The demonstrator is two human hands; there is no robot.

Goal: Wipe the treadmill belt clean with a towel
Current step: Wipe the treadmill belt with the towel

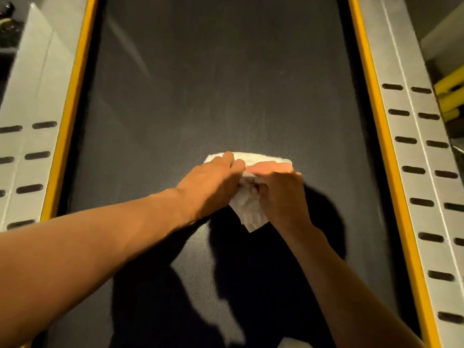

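Observation:
A dark textured treadmill belt fills the middle of the head view, running away from me. A white towel lies bunched on the belt a little below the centre. My left hand lies over the towel's left part with its fingers pressing down on it. My right hand grips the towel's right part, fingers curled into the cloth. A loose corner of the towel sticks out towards me between my wrists. Most of the towel is hidden under both hands.
Yellow strips edge the belt on both sides. Grey side rails with rows of dark slots run outside them. My shadow falls across the near belt. Yellow and dark objects sit past the right rail.

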